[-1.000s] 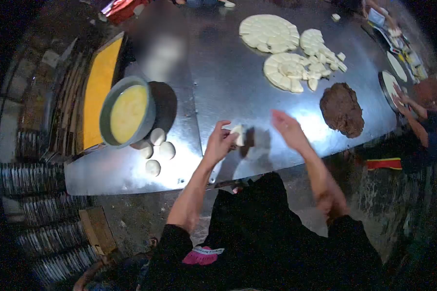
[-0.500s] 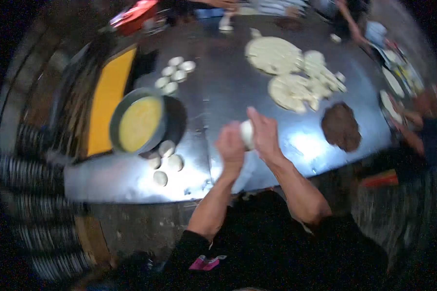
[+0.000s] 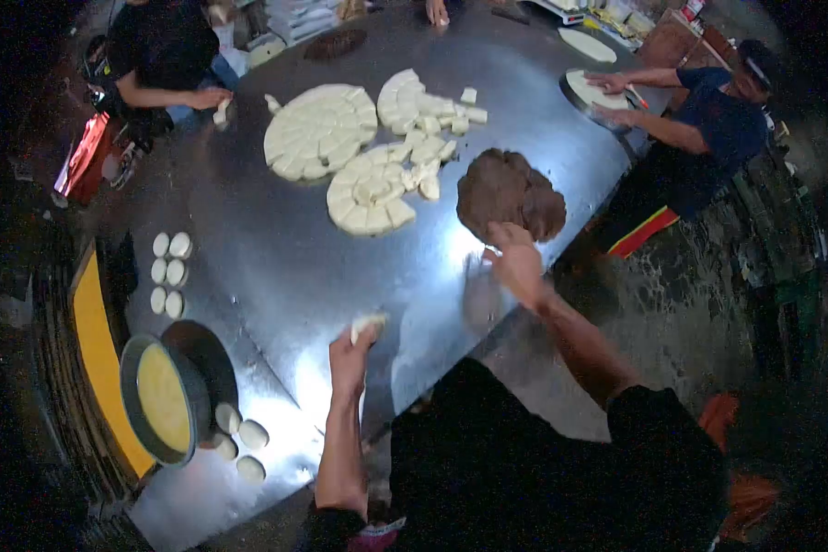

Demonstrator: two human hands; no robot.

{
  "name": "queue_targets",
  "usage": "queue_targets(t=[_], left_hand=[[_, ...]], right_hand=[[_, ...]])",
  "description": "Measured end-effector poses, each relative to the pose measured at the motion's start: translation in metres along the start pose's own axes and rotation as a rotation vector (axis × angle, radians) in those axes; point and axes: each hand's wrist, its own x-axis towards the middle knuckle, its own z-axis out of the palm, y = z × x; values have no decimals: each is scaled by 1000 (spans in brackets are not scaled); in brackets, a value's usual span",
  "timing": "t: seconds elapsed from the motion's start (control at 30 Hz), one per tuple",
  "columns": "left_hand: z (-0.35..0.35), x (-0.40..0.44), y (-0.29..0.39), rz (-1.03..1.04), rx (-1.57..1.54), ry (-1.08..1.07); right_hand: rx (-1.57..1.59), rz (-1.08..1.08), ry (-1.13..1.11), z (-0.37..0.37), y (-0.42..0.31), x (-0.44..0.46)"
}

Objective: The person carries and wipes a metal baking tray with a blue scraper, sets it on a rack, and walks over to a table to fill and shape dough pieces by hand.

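My left hand (image 3: 348,357) is closed around a pale piece of dough (image 3: 368,327), held above the near part of the metal table. Away to the right, my right hand (image 3: 519,269) reaches to the near edge of a lumpy mound of dark brown paste (image 3: 506,193). Its thumb stands apart from the other fingers, and the fingertips seem to touch the paste; nothing shows in them. Beyond my hands lie a large disc of cut dough (image 3: 320,132) and a smaller one (image 3: 368,191), with loose dough pieces beside them.
At left stands a bowl of yellow liquid (image 3: 164,396), with several round dough pieces (image 3: 251,434) beside it and more in rows (image 3: 168,271) farther back. A co-worker (image 3: 722,110) handles a round, pale dough sheet at the right; another person (image 3: 166,64) stands at the far left.
My hands were together around the dough and have parted. The left keeps the dough; the right has moved over to the brown paste. My view has turned to the right.
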Motion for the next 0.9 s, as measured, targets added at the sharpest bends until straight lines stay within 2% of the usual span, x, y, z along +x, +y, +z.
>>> queue_targets(t=[0.03,0.1,0.17,0.2,0.27,0.3,0.33,0.37,0.43,0.47,0.5,0.53,0.57,0.63,0.67,0.73,0.77,0.83,0.9], left_hand=[[0,4,-1,67,91,3],[4,4,9,37,302,28],[11,6,24,-103,365,-15],[16,8,25,-89,363,-13],[25,9,27,-119,-59,10],[28,12,28,-112,-53,5],[31,14,29,-129,-236,-1],[32,12,32,-150,-419,-7],[33,13,38,-184,-500,-46],[39,11,44,-172,-500,-23],[45,12,49,-184,-401,8],[45,17,32,-157,-418,10],[43,18,31,-173,-299,21],[43,10,37,-138,-320,73],[42,12,40,-96,-375,93],[29,1,36,-86,-495,103],[17,-4,33,-111,-531,104],[-2,-13,26,-101,-528,120],[-12,-26,25,-97,-499,141]], right_hand=[[-152,24,57,-10,20,16],[-236,-45,10,25,61,19],[-232,-112,89,37,66,10],[-196,-74,50,41,66,7],[-155,-26,18,48,69,1],[-182,18,-93,52,71,-1],[-209,63,-204,55,73,-3],[-207,68,-199,35,65,6],[35,275,-558,-2,55,22],[488,267,-291,33,75,16],[563,77,-297,51,111,8],[1553,138,-381,34,97,13],[1376,417,-380,19,81,21],[976,685,-200,-15,36,38],[973,661,-195,-16,37,49],[841,439,-68,-4,42,38],[844,444,-71,7,45,32],[134,16,-100,31,49,20],[79,-51,-111,40,33,3]])
